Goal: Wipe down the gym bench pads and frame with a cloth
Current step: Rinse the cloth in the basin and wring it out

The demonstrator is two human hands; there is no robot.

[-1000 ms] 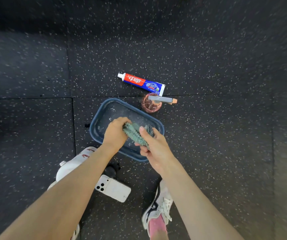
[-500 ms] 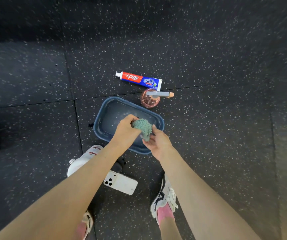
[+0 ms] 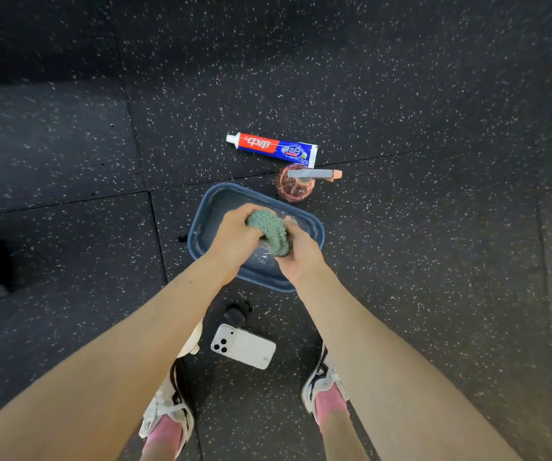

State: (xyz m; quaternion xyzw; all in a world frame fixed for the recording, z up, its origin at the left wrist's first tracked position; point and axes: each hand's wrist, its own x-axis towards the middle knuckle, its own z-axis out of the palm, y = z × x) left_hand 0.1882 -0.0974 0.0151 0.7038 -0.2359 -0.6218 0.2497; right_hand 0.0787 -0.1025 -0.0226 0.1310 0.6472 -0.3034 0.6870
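Black speckled rubber floor (image 3: 401, 94). Nearest: two sneakers, white phone (image 3: 243, 346) face down. Then blue basin (image 3: 316, 227) holding water; above it left hand (image 3: 234, 236) and right hand (image 3: 301, 251) both clench green cloth (image 3: 269, 229), bunched. Beyond: pink pump bottle (image 3: 296, 184), toothpaste tube (image 3: 273, 149).

One cloth (image 3: 268, 224), one basin (image 3: 209, 211), one phone (image 3: 243, 346)
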